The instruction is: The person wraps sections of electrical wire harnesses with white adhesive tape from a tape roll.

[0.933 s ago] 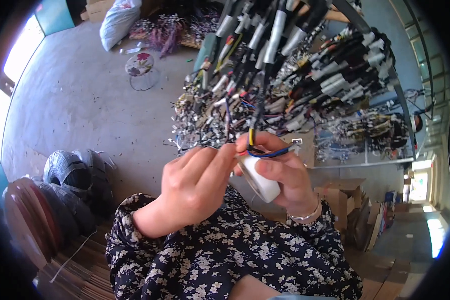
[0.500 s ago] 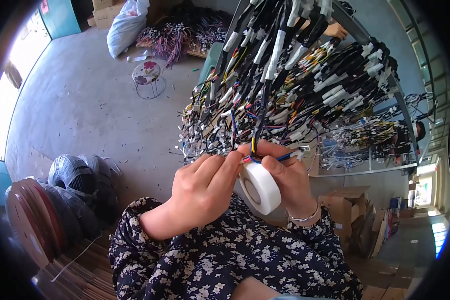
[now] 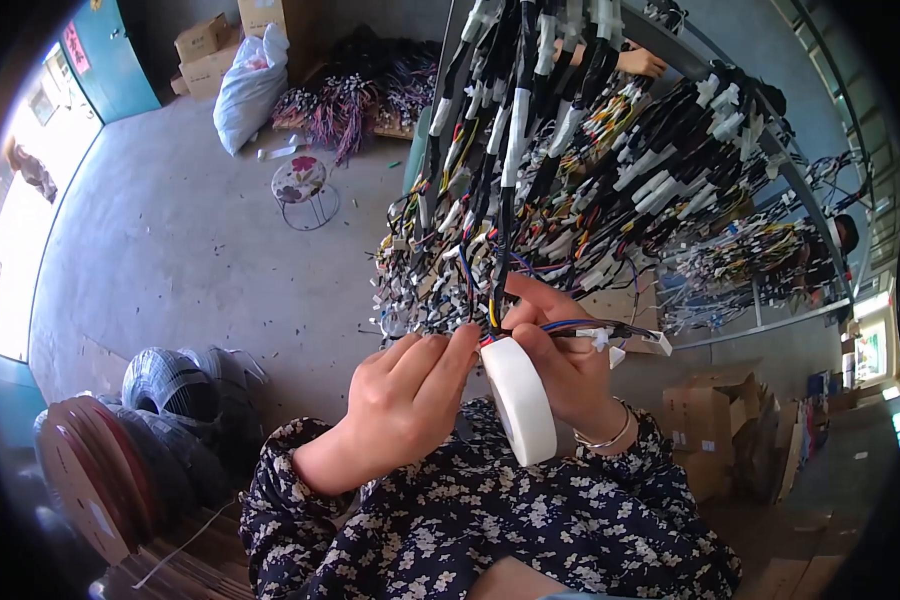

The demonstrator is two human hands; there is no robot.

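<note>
A wire harness point(image 3: 502, 240), wrapped in black tape with a white section higher up, hangs down in front of me from a dense bundle of cables. Fingers pinched, my left hand point(image 3: 405, 405) grips its lower wires from the left. On the other side my right hand point(image 3: 567, 370) is closed round the same harness, thumb and forefinger at the branching point. Blue and dark wires ending in a white connector point(image 3: 660, 343) stick out rightward past this thumb. Between both hands a roll of white tape point(image 3: 523, 405) hangs tilted against the wires; its contact with the fingers is partly hidden.
Many cable harnesses point(image 3: 660, 165) hang on a metal rack point(image 3: 792, 178) ahead. Another person's hand point(image 3: 641, 63) shows behind them. A stool point(image 3: 300, 180) and white sack point(image 3: 251, 90) stand far left, wire coils point(image 3: 170, 383) and reels point(image 3: 85, 480) near left, cardboard boxes point(image 3: 698, 425) right.
The tape roll has swung lower and turned its rim more toward me. The branch wires with the connector now reach farther right. Both hands have stayed at the harness, slightly lower in view.
</note>
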